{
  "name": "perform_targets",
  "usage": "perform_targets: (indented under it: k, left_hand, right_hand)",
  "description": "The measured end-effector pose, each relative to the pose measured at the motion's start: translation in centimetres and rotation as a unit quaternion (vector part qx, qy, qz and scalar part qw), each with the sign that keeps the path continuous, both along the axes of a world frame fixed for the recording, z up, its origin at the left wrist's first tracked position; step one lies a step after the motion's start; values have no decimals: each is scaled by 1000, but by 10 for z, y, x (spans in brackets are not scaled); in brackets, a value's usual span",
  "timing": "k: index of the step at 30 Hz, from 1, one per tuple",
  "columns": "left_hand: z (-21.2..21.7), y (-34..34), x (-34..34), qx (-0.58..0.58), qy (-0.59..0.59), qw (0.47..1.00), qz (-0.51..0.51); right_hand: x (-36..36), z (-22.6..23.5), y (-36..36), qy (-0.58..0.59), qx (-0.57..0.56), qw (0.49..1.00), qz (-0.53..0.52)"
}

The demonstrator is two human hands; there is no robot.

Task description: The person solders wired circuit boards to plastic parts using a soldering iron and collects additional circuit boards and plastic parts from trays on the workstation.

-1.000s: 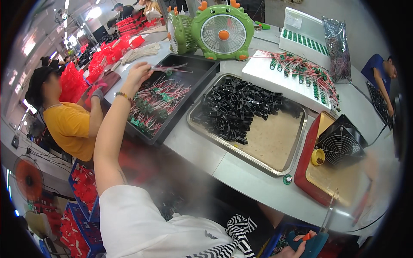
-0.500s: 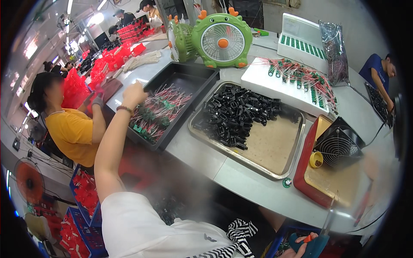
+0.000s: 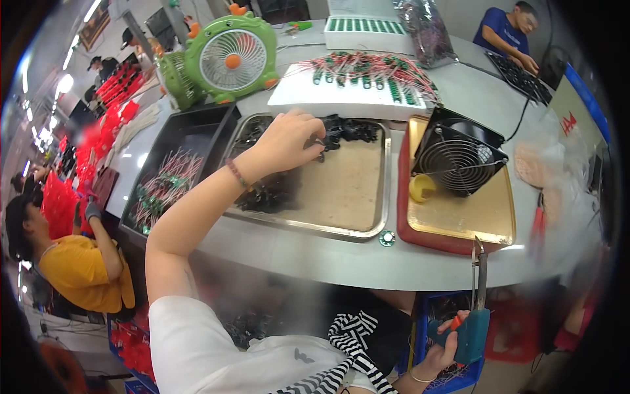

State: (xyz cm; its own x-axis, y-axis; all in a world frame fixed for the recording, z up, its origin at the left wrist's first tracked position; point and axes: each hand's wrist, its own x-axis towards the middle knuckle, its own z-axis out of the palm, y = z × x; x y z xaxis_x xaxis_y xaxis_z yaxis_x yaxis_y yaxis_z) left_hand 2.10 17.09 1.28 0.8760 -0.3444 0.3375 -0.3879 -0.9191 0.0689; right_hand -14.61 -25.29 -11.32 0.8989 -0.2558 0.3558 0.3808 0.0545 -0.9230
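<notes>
My left hand point(image 3: 289, 141) is above the metal tray point(image 3: 386, 177), its fingers curled into a pinch. Something small and dark shows at the fingertips, too unclear to name. Black plastic parts point(image 3: 348, 131) lie heaped in the tray, partly hidden by that hand and forearm. Low on the right, my right hand point(image 3: 446, 348) grips a teal soldering gun point(image 3: 474, 335) with an orange trigger. Its metal tip points up, close to the front edge of a red-sided tin point(image 3: 453, 238). Left of the tray, a black bin point(image 3: 220, 125) holds green boards with red and white wires point(image 3: 169, 184).
A black fan point(image 3: 459, 154) and a yellow cup point(image 3: 422, 188) are on the tin. Behind the tray lies a white foam block point(image 3: 295, 98) with wired green boards. A green toy-shaped fan point(image 3: 233, 59) stands back left. Co-workers sit left point(image 3: 79, 276) and far right point(image 3: 502, 33).
My left hand has moved right, from over the black bin to over the metal tray. The soldering gun has risen further into view, and the whole view has turned rightward.
</notes>
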Motion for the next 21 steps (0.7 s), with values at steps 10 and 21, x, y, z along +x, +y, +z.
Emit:
perform_targets:
  k: [10, 21]
  left_hand:
    - [-34, -30, 39, 71, 59, 995, 31]
    - [-35, -43, 19, -190, 328, 925, 14]
  right_hand:
    - [-7, -1, -7, 41, 35, 998, -23]
    - [-2, -3, -6, 23, 37, 998, -37]
